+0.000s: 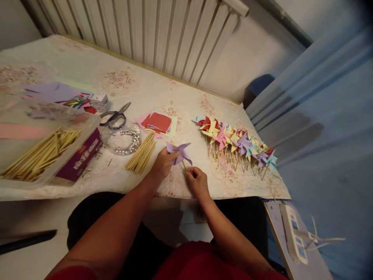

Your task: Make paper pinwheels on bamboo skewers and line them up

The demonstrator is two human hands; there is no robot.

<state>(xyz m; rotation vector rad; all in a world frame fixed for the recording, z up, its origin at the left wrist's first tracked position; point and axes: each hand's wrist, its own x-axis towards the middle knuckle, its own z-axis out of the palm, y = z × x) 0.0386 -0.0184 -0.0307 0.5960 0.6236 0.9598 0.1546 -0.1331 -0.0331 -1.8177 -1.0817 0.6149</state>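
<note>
1. The left hand is narrowed on a lilac paper pinwheel, pinching it at its left side.
2. The right hand is closed, its fingertips gathered at the lower end of the stick that slants down from the pinwheel.
3. The pinwheel sits between the two hands – above the cloth, near the front edge of the table.
4. Just left of the left hand lies a bundle of pale sticks, its upper end by the paper squares (a red one on top, pink and pale yellow showing beneath).
5. Further left, a clear bag holds a ring of shiny bits, too small to make out; the scissors lie just behind it, blades pointing away.
6. At the far left stands a clear bin with more sticks in it and a purple panel at its right side. Behind it are lilac paper, coloured scraps and a small white box.
7. To the right, well apart from the hands, many-coloured pinwheels on sticks crowd together in a slanting row.
8. Beyond – a pale radiator behind the table, a blue curtain on the right, and a power strip at lower right.
</note>
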